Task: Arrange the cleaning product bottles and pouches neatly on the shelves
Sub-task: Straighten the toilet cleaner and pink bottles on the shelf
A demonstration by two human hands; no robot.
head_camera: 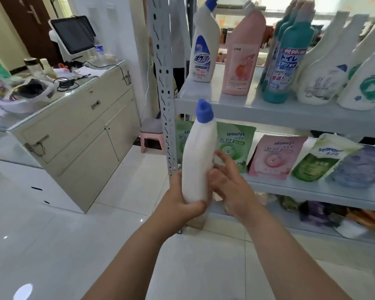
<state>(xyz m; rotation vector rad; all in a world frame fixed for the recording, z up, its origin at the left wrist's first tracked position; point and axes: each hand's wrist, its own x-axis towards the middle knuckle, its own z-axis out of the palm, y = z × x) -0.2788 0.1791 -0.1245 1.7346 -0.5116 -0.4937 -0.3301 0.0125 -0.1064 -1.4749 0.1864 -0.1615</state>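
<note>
The left hand (182, 201) grips a white bottle (198, 161) at its base, cap up; beside it the right hand (232, 187), fingers spread, seems to touch its side.

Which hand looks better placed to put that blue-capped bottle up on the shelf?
Probably the left hand: it grips the base of the white bottle, below the matching bottle on the upper shelf. The right hand is open beside it.
</note>
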